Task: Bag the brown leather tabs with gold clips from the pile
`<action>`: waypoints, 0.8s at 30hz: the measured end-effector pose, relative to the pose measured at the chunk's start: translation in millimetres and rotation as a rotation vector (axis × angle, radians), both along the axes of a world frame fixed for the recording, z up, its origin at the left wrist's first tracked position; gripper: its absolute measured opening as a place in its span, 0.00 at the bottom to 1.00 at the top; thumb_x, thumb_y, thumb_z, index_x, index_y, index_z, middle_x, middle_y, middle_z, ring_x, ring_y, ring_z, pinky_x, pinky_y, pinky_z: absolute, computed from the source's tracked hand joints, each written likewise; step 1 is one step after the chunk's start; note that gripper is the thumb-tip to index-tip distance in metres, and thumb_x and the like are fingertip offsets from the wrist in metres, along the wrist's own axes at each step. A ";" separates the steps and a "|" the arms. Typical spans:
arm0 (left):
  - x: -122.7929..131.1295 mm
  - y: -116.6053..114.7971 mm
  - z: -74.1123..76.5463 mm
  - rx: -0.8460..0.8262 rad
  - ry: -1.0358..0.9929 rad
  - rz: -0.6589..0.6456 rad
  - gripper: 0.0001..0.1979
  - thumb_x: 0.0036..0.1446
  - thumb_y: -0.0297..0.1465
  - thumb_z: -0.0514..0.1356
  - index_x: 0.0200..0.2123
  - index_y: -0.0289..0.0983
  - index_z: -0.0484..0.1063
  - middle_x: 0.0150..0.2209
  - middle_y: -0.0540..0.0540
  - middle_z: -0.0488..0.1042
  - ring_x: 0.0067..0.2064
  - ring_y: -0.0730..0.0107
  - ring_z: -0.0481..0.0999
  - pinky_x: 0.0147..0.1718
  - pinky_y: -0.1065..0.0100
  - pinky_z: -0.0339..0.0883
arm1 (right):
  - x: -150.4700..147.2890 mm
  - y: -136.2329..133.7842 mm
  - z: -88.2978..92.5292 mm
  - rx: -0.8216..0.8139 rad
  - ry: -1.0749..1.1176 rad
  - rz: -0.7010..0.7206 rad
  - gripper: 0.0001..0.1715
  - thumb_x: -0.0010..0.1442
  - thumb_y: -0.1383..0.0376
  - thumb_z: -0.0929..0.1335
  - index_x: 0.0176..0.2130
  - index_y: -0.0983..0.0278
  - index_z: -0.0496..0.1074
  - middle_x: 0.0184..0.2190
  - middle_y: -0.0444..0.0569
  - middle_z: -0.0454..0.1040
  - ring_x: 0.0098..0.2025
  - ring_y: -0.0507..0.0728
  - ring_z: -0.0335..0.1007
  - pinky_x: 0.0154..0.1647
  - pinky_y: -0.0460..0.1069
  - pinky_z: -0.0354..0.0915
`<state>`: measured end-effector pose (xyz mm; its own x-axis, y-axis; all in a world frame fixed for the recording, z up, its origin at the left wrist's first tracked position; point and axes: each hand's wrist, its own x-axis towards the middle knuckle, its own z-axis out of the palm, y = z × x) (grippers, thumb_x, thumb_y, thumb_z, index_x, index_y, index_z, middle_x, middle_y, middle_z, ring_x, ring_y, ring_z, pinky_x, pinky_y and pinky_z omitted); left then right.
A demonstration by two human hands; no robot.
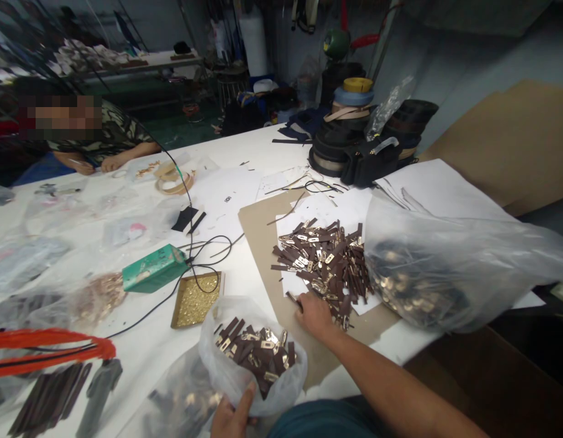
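My left hand (233, 413) grips the rim of a small clear plastic bag (226, 371) at the near table edge; the bag holds several brown leather strap pieces with brass fittings (258, 353). My right hand (314, 315) rests on a brown cardboard sheet (258, 228), fingers closed on one strap piece (294, 299) at the near edge of a loose pile of the same pieces (327, 261). The pile lies on white paper.
A large clear bag of brass-fitted parts (445, 267) lies right of the pile. A gold tray (196, 299), a green box (154, 267) with black cables, orange cord (48, 340) and more bagged parts lie left. Tape rolls (354, 121) stand behind. Another person (103, 137) sits at the far left.
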<state>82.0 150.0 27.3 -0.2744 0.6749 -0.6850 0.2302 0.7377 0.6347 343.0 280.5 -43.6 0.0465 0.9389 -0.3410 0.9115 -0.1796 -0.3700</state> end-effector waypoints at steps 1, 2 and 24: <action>-0.6 -0.2 -0.1 -0.004 -0.003 -0.006 0.27 0.60 0.49 0.58 0.50 0.31 0.76 0.41 0.39 0.81 0.39 0.56 0.80 0.36 0.62 0.75 | 1.9 1.2 1.7 0.002 -0.014 0.022 0.18 0.65 0.64 0.67 0.52 0.64 0.75 0.49 0.53 0.75 0.50 0.59 0.73 0.49 0.48 0.62; -1.1 -0.5 -0.2 -0.007 -0.004 -0.014 0.28 0.60 0.49 0.58 0.50 0.31 0.76 0.40 0.39 0.81 0.39 0.55 0.80 0.37 0.62 0.75 | 2.3 2.3 4.5 -0.003 -0.018 0.029 0.17 0.65 0.64 0.66 0.51 0.65 0.76 0.48 0.54 0.75 0.49 0.59 0.73 0.48 0.47 0.62; -1.5 1.3 -3.0 0.000 -0.016 -0.001 0.28 0.59 0.50 0.60 0.50 0.33 0.76 0.37 0.40 0.81 0.38 0.54 0.80 0.35 0.61 0.75 | 54.5 53.6 28.1 -0.016 -0.202 0.045 0.15 0.66 0.70 0.65 0.50 0.68 0.77 0.51 0.57 0.73 0.53 0.61 0.70 0.52 0.50 0.64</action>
